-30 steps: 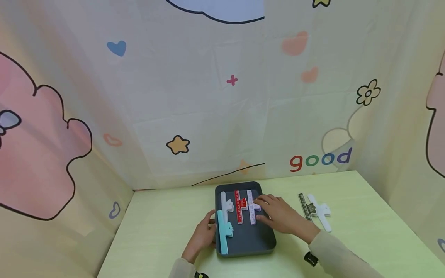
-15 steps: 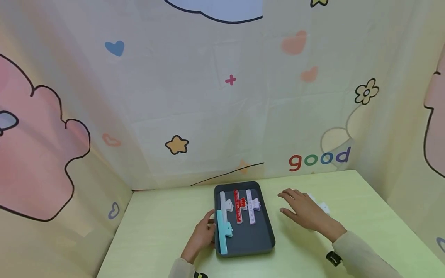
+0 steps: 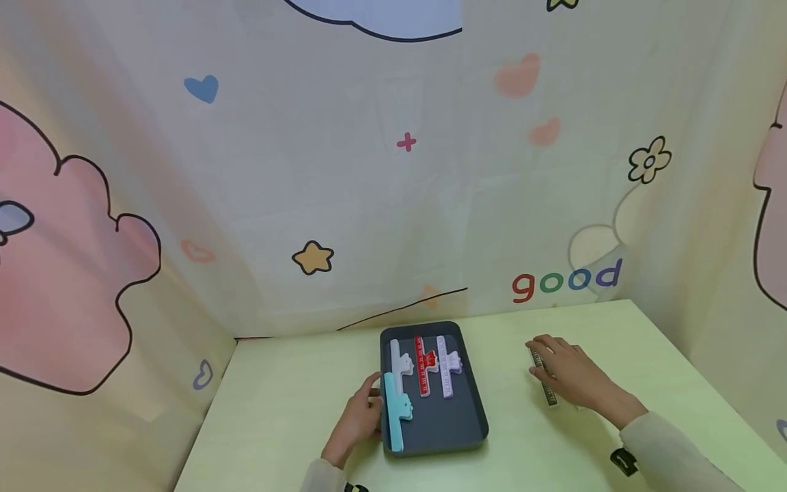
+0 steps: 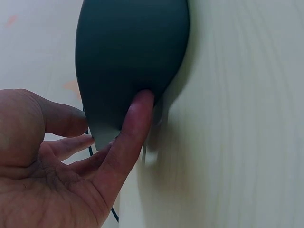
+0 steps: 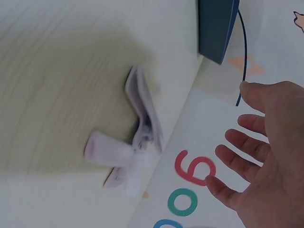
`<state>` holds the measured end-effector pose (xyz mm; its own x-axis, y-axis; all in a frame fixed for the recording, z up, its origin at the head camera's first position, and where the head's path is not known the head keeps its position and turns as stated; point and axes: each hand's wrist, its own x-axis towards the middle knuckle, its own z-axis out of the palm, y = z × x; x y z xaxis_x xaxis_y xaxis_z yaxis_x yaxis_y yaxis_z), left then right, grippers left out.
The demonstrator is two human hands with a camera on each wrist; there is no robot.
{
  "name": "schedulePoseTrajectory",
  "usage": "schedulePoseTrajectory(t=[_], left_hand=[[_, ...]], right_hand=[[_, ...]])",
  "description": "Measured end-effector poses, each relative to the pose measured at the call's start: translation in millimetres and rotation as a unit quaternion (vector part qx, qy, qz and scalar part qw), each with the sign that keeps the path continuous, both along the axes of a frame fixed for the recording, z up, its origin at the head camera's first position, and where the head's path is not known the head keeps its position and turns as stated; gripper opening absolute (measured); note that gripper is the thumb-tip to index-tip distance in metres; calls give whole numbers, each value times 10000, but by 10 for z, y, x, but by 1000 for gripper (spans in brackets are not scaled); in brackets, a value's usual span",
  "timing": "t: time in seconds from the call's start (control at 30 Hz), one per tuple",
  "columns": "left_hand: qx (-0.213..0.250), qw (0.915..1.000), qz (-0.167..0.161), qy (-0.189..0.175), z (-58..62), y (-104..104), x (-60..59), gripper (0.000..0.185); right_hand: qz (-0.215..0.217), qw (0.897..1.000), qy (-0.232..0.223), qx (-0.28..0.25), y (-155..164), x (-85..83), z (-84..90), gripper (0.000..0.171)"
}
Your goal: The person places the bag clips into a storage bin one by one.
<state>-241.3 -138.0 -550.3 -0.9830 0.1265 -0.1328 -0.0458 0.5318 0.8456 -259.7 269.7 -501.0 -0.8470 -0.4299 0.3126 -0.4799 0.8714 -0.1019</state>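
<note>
Loosely parted, the fingers of the right hand hung over the black clip, which lay on the table to the right of the tray. Its grip was released: the thumb stood well away from the fingers, with nothing between them in the right wrist view. Contact with the black clip could not be judged from the head view. The left hand was at the tray's left side, its grip slack, bent fingers touching the outer wall; whether any finger hooked beneath, I could not tell.

Writing: the word "good" read clearly on the curtain, its letters red, green, blue and purple. Marks along some of the clips were too small to read.

Materials and shapes: tray dark grey, smooth, rectangular with rounded corners and a raised rim. Inside it lay four long, straight clips, each with a small shaped tab on its right: the white clip at upper left, the teal clip below it along the left wall, the red clip in the middle, the lavender clip right of that. Tabletop pale, with faint wood-like grain; curtain softly creased.
</note>
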Motion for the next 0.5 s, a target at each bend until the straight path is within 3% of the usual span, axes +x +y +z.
schedulePoseTrajectory(t=[0.5], left_hand=[[-42,10000,-5,21,-36,1,-40,52]], right_hand=[[-215,9989,-338,238,287,-75,-125,51]])
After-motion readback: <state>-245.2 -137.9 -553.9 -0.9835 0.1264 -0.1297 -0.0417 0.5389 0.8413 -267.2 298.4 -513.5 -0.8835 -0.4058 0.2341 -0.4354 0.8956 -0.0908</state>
